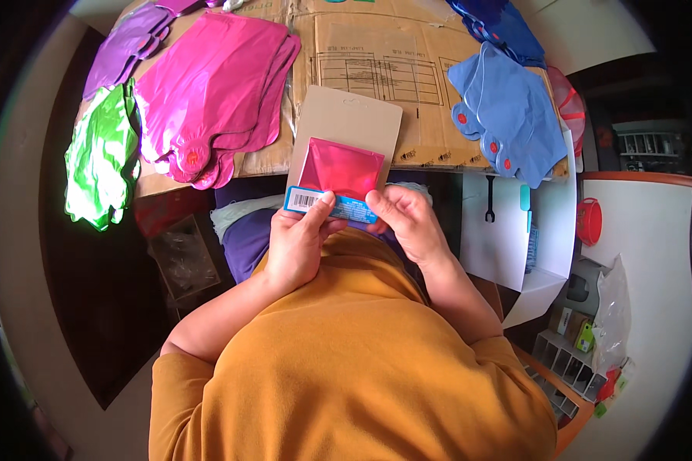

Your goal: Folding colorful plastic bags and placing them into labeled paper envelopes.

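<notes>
In front of my waist, just off the table's near edge, I hold a brown backing card [349, 112] with a hang hole at its top. A folded shiny pink foil balloon [341, 167] lies flat against the card. A blue label strip [354, 207] with a barcode crosses the card's lower end. My left hand [304, 242] grips the lower left, its thumb pressed on the label. My right hand [412, 223] is closed on the lower right corner, thumb on the front. The fingers behind the card are mostly hidden.
Flattened cardboard [377, 69] covers the table. On it lie stacks of flat foil balloons: pink [215, 84], green [100, 154], purple [127, 46], light blue [507, 107] and dark blue [507, 31]. To the right stands an open white box [496, 230]; a clear box [183, 257] is below left.
</notes>
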Available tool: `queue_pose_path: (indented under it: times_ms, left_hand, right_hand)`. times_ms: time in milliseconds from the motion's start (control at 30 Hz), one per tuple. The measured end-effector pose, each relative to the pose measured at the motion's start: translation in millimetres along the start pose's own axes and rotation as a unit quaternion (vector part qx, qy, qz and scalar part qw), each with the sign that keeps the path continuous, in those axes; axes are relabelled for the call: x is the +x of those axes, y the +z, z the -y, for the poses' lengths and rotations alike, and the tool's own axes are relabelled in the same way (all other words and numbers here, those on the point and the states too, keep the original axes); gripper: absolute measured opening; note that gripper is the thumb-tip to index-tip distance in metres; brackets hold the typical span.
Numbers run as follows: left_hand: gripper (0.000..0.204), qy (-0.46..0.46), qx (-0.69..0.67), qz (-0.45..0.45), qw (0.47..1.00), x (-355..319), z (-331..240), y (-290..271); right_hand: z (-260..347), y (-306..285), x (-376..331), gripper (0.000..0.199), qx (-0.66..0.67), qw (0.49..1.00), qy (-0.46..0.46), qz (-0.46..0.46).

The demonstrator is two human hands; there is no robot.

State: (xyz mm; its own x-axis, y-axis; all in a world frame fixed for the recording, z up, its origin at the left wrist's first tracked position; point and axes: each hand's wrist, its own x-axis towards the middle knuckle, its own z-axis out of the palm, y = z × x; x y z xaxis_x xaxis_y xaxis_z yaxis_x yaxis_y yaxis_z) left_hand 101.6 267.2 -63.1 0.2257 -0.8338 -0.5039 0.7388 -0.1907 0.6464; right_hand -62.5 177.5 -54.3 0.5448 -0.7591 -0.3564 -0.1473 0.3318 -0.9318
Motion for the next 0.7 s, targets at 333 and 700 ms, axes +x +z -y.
queue_pose_path:
  times_ms: [333,700]
  left_hand:
    - [0.013,-0.002,-0.024,0.035,0.999,1.0,2.2,0.3]
    - [0.013,-0.038,-0.109,0.066,0.991,5.6,4.1,-8.5]
  right_hand:
    - [73.2,6.2,36.5,0.034,-0.55,0.628,-0.548,0.057]
    - [48.7,-2.0,68.7,0.063,-0.6,0.638,-0.437,0.205]
